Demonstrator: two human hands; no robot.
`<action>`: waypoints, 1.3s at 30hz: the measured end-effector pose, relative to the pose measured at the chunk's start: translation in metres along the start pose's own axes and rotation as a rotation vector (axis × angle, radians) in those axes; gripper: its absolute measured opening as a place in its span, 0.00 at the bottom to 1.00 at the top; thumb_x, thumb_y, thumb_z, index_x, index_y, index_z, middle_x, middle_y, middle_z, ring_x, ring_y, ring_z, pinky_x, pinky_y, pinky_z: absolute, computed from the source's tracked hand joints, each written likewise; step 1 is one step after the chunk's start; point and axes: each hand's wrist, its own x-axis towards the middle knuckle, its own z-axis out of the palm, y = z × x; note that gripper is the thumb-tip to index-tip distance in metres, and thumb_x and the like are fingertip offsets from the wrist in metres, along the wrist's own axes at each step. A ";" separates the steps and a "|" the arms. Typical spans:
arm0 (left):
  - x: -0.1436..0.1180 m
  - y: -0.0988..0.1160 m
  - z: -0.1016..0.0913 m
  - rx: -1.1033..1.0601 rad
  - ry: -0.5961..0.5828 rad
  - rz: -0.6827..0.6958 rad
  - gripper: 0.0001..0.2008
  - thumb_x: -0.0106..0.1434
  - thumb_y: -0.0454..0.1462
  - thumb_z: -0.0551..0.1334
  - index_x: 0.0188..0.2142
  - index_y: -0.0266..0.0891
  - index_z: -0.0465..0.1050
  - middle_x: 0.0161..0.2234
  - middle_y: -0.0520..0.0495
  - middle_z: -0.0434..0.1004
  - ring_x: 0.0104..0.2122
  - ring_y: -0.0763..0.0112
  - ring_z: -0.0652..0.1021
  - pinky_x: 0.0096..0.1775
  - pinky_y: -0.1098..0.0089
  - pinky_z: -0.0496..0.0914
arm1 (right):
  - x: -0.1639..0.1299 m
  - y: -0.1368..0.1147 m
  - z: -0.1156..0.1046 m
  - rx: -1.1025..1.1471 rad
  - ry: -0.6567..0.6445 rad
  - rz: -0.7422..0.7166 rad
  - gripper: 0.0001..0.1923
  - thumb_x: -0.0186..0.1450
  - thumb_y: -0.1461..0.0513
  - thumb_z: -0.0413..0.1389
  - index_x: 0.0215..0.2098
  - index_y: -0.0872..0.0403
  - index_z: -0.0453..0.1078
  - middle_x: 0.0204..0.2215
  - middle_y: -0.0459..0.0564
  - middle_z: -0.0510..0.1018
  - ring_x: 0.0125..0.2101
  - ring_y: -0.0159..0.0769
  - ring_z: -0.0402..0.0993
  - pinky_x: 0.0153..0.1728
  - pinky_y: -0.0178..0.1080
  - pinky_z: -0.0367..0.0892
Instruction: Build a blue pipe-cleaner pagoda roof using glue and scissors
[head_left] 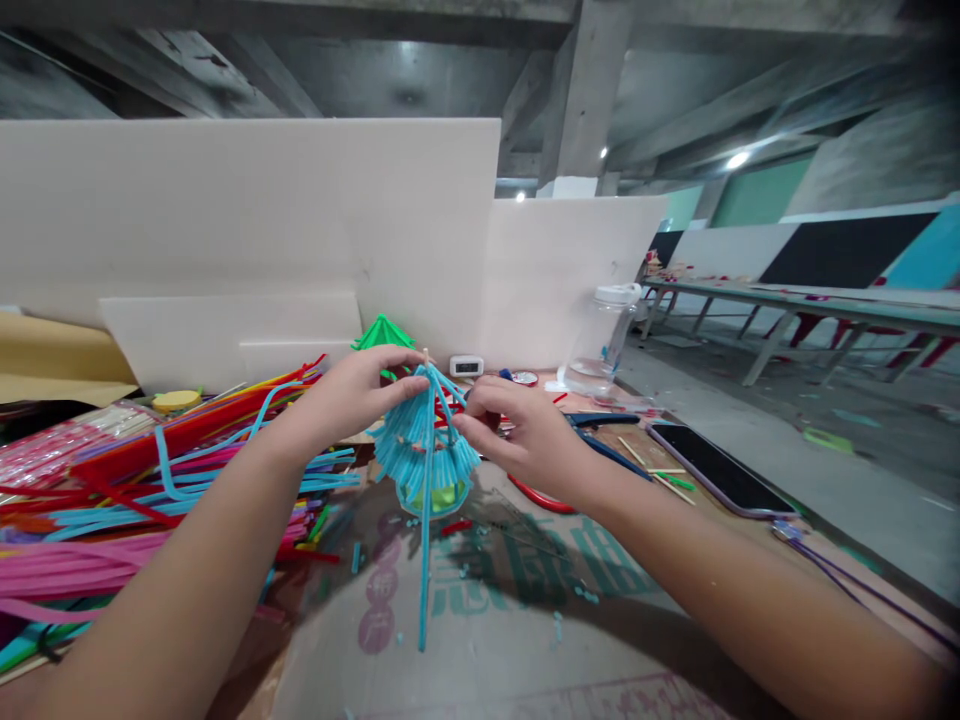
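A light-blue tiered model made of pipe cleaners (397,440) stands upright on the cardboard, with the tip of a thin stick showing at its top. My left hand (364,388) is closed round the model's top, thumb in front; some of its fingers are hidden behind. From that top, one long blue pipe cleaner (424,570) hangs down the front past the base. Just to the right, my right hand (521,425) pinches a blue strand that runs down from the peak. Behind my left hand sits a green pipe-cleaner umbrella shape (382,330).
Bundles of coloured pipe cleaners (97,565) cover the left side. Dark-handled pliers (611,450), a red-handled tool (544,495), a phone (720,470) and a clear bottle (600,345) lie or stand at right. A small digital clock (466,366) sits before the white board (300,220). Blue scraps dot the cardboard (360,670).
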 end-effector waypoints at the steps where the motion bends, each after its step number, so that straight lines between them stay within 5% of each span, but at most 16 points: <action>1: 0.000 0.000 0.000 0.000 -0.001 0.001 0.21 0.62 0.50 0.58 0.48 0.42 0.75 0.49 0.46 0.78 0.48 0.59 0.76 0.47 0.62 0.71 | 0.000 0.001 0.000 -0.010 -0.006 -0.007 0.14 0.69 0.59 0.52 0.26 0.54 0.64 0.26 0.44 0.68 0.28 0.29 0.63 0.31 0.34 0.58; 8: 0.000 0.000 0.000 0.012 0.013 0.001 0.20 0.62 0.49 0.58 0.48 0.42 0.75 0.50 0.46 0.78 0.49 0.58 0.76 0.47 0.63 0.70 | 0.000 0.009 0.004 -0.017 0.013 -0.055 0.09 0.69 0.65 0.52 0.38 0.53 0.75 0.32 0.48 0.76 0.33 0.31 0.71 0.33 0.34 0.63; 13: 0.000 0.000 0.000 0.012 0.017 0.007 0.21 0.62 0.49 0.59 0.48 0.41 0.75 0.49 0.45 0.78 0.48 0.58 0.76 0.47 0.62 0.70 | -0.002 0.008 0.010 -0.082 0.038 -0.109 0.06 0.67 0.62 0.57 0.34 0.55 0.75 0.30 0.48 0.77 0.33 0.32 0.72 0.34 0.35 0.64; 18: 0.000 -0.001 -0.001 0.020 0.012 -0.002 0.22 0.62 0.50 0.58 0.49 0.41 0.75 0.49 0.45 0.78 0.48 0.58 0.77 0.48 0.63 0.70 | -0.005 0.006 0.010 -0.134 -0.077 -0.191 0.10 0.69 0.60 0.53 0.37 0.55 0.77 0.33 0.51 0.77 0.35 0.34 0.71 0.36 0.37 0.65; 39: -0.001 -0.001 0.000 0.041 0.019 0.009 0.22 0.62 0.50 0.58 0.50 0.41 0.74 0.49 0.45 0.78 0.46 0.59 0.77 0.47 0.63 0.71 | -0.004 0.008 0.010 -0.182 -0.077 -0.182 0.13 0.70 0.61 0.51 0.43 0.55 0.78 0.34 0.52 0.78 0.36 0.34 0.72 0.36 0.37 0.65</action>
